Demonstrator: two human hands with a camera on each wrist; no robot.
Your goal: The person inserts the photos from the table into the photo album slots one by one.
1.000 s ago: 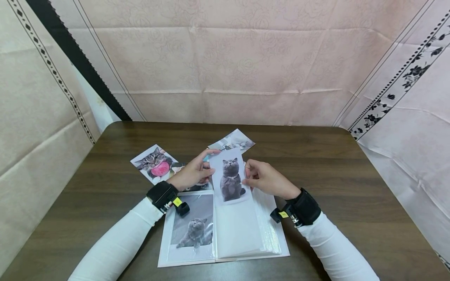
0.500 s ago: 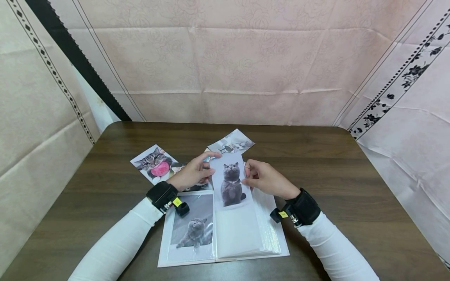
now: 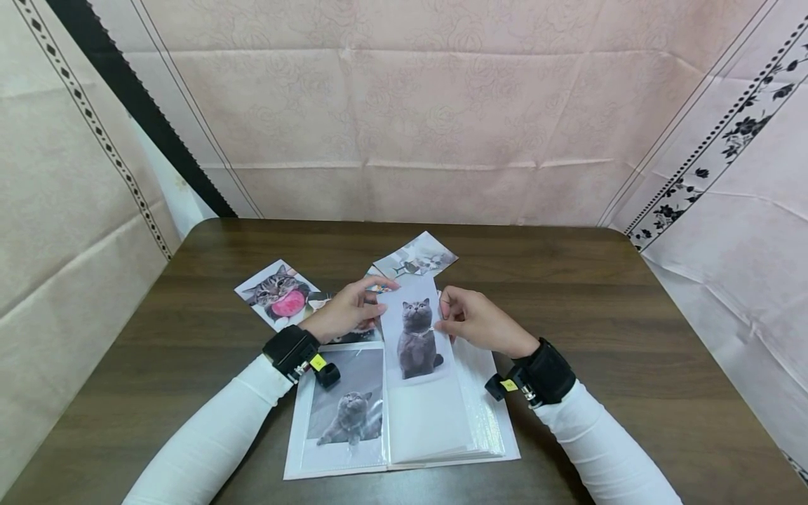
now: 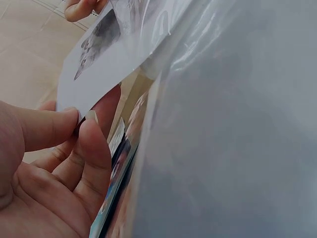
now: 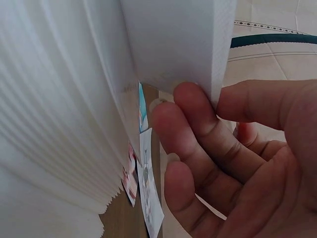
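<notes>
A photo print of a sitting grey cat lies partly inside a clear pocket on the right-hand page of an open photo album. My left hand pinches the print's upper left edge between thumb and fingers, as the left wrist view shows up close. On the opposite side, my right hand pinches the right edge of the page sleeve. The album's left page carries another grey cat picture under plastic. Below the print, the white page sleeve bulges slightly over a stack of pages.
Loose cat photos lie beyond the album: a tabby with a pink ball at the left and a pale print at the back. Others are partly hidden under my left hand. The brown wooden table ends at a cloth backdrop.
The grey cat print has slid down toward me, deeper into the pocket. My left fingertips shifted slightly down with it, while the right hand stayed in place.
</notes>
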